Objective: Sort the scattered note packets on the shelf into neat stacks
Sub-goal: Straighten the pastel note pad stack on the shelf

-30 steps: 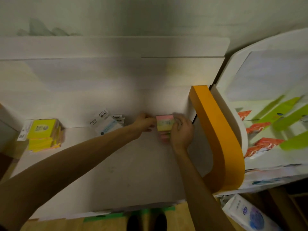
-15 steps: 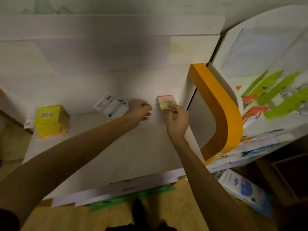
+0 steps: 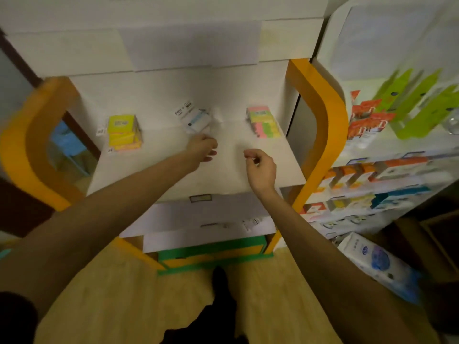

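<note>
On the white shelf (image 3: 159,170) stand three groups of note packets. A yellow stack (image 3: 123,132) sits at the back left. White and pale blue packets (image 3: 195,118) lie jumbled at the back middle. A pink, green and yellow stack (image 3: 263,122) stands at the back right. My left hand (image 3: 203,150) hovers just in front of the white packets, fingers loosely curled, holding nothing. My right hand (image 3: 260,167) hangs over the shelf's front, below the multicoloured stack, fingers loosely curled and empty.
Orange curved side panels (image 3: 320,120) frame the shelf on both sides. A neighbouring rack (image 3: 397,150) at the right holds green and orange packaged goods. A white and blue pack (image 3: 380,264) lies on the wooden floor at the lower right. Lower white shelves (image 3: 198,219) sit beneath.
My right hand has let go of the multicoloured stack and pulled back toward me. My left hand has also drawn back from the back of the shelf. The view has widened.
</note>
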